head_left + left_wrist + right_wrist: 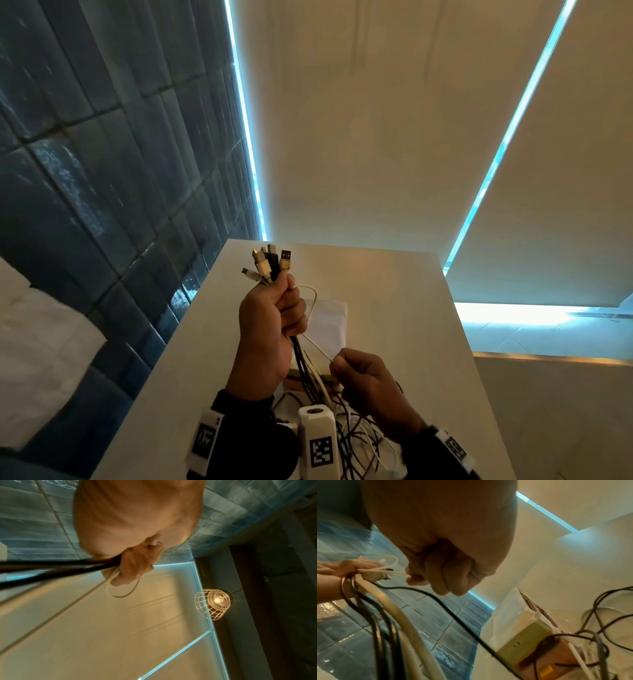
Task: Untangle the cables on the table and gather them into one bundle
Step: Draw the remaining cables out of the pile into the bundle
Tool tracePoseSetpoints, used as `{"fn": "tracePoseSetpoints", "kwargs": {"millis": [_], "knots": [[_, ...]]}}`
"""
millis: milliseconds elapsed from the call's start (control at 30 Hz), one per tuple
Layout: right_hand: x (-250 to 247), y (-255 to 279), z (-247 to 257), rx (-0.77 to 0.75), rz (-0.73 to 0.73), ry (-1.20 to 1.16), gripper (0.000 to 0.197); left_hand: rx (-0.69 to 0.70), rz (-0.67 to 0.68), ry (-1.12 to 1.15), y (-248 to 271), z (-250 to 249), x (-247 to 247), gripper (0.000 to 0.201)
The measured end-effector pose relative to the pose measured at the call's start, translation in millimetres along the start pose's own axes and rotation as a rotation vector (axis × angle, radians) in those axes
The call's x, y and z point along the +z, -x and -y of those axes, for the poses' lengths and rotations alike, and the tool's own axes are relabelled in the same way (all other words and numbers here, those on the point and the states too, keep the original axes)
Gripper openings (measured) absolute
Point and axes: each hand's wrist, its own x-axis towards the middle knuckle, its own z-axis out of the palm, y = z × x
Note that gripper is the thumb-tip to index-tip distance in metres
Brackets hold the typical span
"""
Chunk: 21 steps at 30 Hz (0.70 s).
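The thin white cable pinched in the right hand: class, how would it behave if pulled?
Probably floppy: the thin white cable curls in a loose loop beside the left hand. Likely light, since the right hand holds it by a fingertip pinch. It may snag on the cable bundle.

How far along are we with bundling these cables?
Done: the left hand grips a bundle of cables with the plugs lined up above the fist. In hand: the right hand pinches a white cable looping out of that fist. Left: loose tangled cables lie on the table below.
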Motion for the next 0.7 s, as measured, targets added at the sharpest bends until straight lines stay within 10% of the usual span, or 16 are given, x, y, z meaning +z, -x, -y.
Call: {"fn": "tracePoseSetpoints", "kwargs": {"millis": [267,567,700], "knots": [[-5.4,0.0,-26.8,0.068,-0.072,0.113,0.027,-0.016,-0.026,-0.065,1.7,-2.2,-0.8,0.032],[-70.2,13.2,-56.5,0.127,-0.681,0.083,0.034,-0.045,0.079,-0.675,6.5,-19.5,-21.5,0.029],[-90.6,24.1,-69.1,0.277,-0.466,0.460,0.041,0.018,0.083,-0.311,5.6,-27.2,-20.2,0.030]]}}
